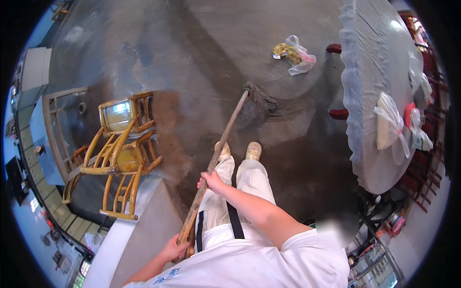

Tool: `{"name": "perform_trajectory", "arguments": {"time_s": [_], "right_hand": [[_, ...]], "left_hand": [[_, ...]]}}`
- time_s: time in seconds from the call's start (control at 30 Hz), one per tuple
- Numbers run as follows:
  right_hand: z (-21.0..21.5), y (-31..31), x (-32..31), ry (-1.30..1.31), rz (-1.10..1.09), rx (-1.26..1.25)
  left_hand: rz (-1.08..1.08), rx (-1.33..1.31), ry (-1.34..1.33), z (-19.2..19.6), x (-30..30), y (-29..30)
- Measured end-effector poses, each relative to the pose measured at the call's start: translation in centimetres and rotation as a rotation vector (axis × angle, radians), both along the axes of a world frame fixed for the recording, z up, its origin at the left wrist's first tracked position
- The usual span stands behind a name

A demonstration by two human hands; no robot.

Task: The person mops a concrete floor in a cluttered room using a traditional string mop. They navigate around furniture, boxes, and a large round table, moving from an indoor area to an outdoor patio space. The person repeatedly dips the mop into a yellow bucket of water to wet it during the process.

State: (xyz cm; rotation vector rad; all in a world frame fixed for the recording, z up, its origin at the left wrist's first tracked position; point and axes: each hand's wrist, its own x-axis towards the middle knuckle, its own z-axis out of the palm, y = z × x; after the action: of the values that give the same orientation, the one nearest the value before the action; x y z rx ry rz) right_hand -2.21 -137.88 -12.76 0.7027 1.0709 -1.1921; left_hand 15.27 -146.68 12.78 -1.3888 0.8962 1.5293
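Right hand up high, left hand down near the end, both wrapped around the mop! Its grey strands splay across the floor, out ahead of the shoes, and a bag lies beyond, to the right.

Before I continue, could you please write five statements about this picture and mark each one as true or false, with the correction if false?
1. The left grip and the right grip both hold the mop handle. True.
2. The mop head is on the floor. True.
3. The left grip is nearer to the mop head. False: the right grip is nearer.
4. A clear plastic bag lies on the floor, left of the table. True.
5. The table is on the left side of the picture. False: it is on the right; yellow wooden chairs are on the left.
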Motion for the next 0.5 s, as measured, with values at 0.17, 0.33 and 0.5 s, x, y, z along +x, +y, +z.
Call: {"name": "perform_trajectory", "arguments": {"time_s": [0.17,0.33,0.5], "right_hand": [[-5.9,-7.5,-7.7,0.152,0.02,-0.024],[-11.3,-11.7,-24.5,0.559,-0.16,0.063],[-8.0,-11.9,-37.9,0.292,-0.244,-0.005]], "left_hand": [[0.07,-0.035,0.159,-7.5,-4.1,-3.3],[0.106,-0.046,0.419,-16.6,-21.1,-6.6],[-0.006,-0.031,0.501,-23.5,-43.8,-13.8]]}}
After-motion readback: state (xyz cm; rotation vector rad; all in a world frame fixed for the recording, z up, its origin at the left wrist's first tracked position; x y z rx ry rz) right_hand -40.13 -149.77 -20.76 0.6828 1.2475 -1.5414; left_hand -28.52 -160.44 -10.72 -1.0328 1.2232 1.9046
